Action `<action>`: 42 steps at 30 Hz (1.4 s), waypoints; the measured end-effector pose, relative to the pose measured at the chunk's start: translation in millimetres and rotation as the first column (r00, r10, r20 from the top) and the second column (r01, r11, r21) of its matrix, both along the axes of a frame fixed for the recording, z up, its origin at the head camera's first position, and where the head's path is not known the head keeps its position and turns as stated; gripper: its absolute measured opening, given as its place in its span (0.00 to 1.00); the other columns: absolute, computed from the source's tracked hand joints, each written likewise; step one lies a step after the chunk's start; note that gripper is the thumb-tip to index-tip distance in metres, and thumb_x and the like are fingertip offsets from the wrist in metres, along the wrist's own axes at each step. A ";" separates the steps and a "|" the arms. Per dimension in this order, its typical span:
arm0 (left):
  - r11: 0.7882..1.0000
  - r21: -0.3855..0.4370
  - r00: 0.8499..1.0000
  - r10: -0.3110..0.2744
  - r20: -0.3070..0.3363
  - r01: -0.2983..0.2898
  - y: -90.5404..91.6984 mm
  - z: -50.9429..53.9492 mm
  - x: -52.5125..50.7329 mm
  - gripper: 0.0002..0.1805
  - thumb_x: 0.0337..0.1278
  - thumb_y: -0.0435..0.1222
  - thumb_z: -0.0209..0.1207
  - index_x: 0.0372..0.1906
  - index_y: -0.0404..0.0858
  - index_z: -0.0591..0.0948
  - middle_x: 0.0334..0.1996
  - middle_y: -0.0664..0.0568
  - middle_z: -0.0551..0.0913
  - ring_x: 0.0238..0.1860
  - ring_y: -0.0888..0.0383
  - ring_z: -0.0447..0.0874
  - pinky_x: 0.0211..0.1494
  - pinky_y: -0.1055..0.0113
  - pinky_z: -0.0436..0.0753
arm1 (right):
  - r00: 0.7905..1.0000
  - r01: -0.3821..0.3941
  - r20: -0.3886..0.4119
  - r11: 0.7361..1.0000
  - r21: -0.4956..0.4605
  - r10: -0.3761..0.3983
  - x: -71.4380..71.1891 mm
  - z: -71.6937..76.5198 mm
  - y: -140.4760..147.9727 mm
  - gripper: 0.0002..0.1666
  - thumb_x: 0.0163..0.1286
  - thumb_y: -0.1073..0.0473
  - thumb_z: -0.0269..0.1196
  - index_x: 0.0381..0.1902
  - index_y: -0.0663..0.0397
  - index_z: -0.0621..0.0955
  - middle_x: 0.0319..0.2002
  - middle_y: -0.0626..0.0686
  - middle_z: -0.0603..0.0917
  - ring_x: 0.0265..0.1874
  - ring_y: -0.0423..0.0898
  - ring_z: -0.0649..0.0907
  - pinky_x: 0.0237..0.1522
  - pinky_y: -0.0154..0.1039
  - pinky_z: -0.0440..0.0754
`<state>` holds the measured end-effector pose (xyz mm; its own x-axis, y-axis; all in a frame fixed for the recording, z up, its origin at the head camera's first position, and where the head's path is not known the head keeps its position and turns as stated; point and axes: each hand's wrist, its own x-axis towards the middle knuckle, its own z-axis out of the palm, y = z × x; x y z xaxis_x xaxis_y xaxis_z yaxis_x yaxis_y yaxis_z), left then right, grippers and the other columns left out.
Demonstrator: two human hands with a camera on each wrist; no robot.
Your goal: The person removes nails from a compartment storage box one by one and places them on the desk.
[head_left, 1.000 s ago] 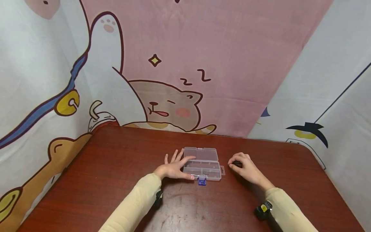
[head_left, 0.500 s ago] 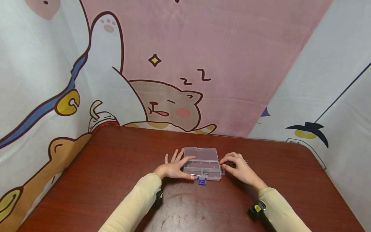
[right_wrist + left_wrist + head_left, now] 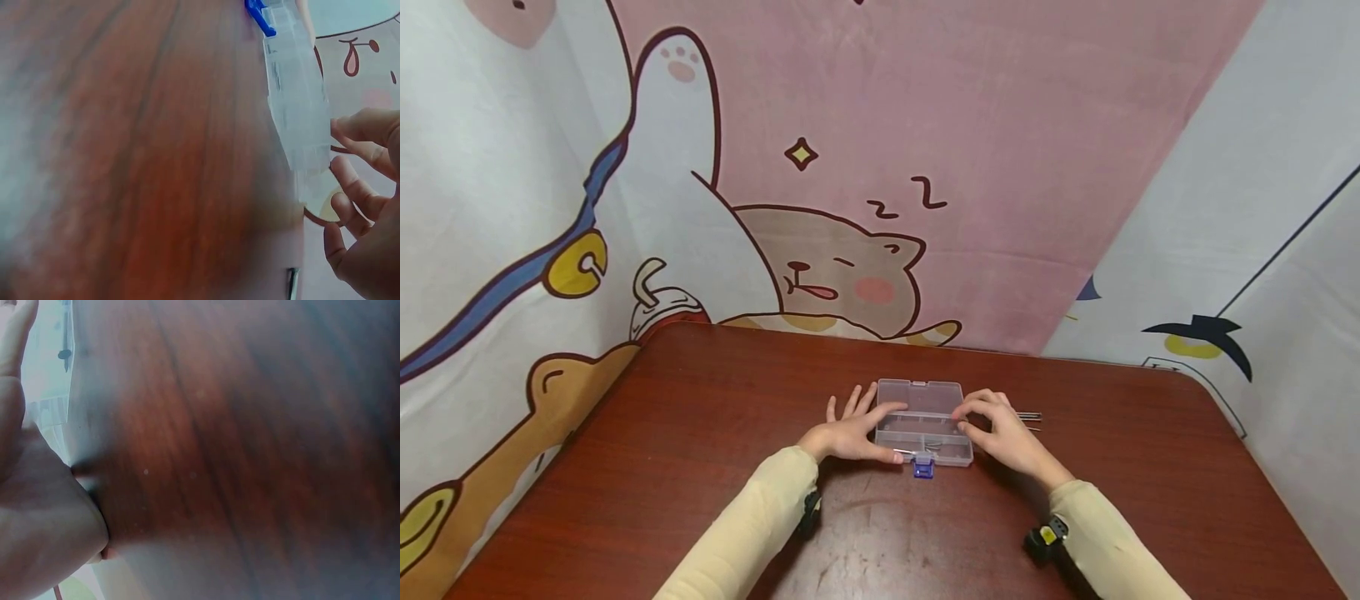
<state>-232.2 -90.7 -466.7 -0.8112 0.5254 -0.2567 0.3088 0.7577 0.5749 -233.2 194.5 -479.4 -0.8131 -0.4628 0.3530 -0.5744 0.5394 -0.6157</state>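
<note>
A clear plastic compartment box [image 3: 925, 427] lies with its lid [image 3: 932, 398] swung back and its blue latch [image 3: 922, 468] facing me. My left hand [image 3: 850, 435] rests at its left end, fingers spread, thumb along the front edge and index finger over the lid. A few nails lie in the front compartment; one nail [image 3: 64, 355] shows its flat head in the left wrist view. My right hand [image 3: 1000, 429] is over the box's right end, thumb and index finger pinching what seems to be a nail, mostly hidden by the fingertips.
Loose nails [image 3: 1030, 416] lie on the dark red wooden table [image 3: 730, 517] just right of my right hand. A cartoon-printed cloth [image 3: 1000, 167] hangs behind the table and along its sides.
My right hand has moved left from the loose nails to the box's right end, uncovering the nails on the table. The left hand and the box have stayed in place.
</note>
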 end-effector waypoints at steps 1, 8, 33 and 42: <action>1.000 0.001 1.000 0.001 0.001 -0.001 0.2 0.2 -0.3 0.47 0.49 0.62 0.64 0.74 0.60 0.57 0.76 0.41 0.33 0.74 0.40 0.26 0.63 0.33 0.27 | 1.000 -0.002 -0.004 1.000 0.011 0.002 -0.3 0.3 -1.6 0.08 0.60 0.67 0.67 0.37 0.50 0.85 0.44 0.50 0.78 0.46 0.52 0.70 0.44 0.51 0.63; 1.000 -0.016 1.000 -0.004 -0.001 0.004 1.1 0.7 -2.1 0.46 0.49 0.61 0.64 0.74 0.61 0.57 0.76 0.41 0.33 0.74 0.40 0.27 0.63 0.32 0.28 | 0.997 -0.079 -0.009 0.995 0.066 0.080 -1.3 2.7 -12.2 0.07 0.63 0.64 0.66 0.39 0.48 0.85 0.46 0.51 0.77 0.47 0.53 0.70 0.44 0.53 0.62; 0.999 -0.033 1.000 -0.002 0.015 0.003 -0.2 0.7 -2.8 0.46 0.49 0.62 0.64 0.74 0.62 0.57 0.76 0.44 0.32 0.74 0.41 0.25 0.63 0.33 0.28 | 0.961 -0.262 0.143 0.947 0.188 0.237 -9.6 3.0 -31.1 0.11 0.66 0.57 0.63 0.45 0.44 0.87 0.52 0.52 0.74 0.54 0.51 0.68 0.48 0.56 0.56; 1.000 -0.022 1.000 -0.002 0.007 0.002 0.2 -1.7 -2.5 0.46 0.49 0.62 0.64 0.74 0.62 0.57 0.76 0.43 0.34 0.74 0.41 0.26 0.63 0.33 0.28 | 0.972 -0.220 0.126 0.953 0.209 0.196 -6.9 2.8 -31.4 0.08 0.63 0.58 0.65 0.41 0.43 0.85 0.52 0.52 0.74 0.53 0.51 0.70 0.48 0.54 0.58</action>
<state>-234.7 -90.5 -468.4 -0.8082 0.5215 -0.2737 0.3067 0.7694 0.5603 -240.1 163.2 -476.6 -0.7171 -0.6822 0.1427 -0.6280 0.5436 -0.5569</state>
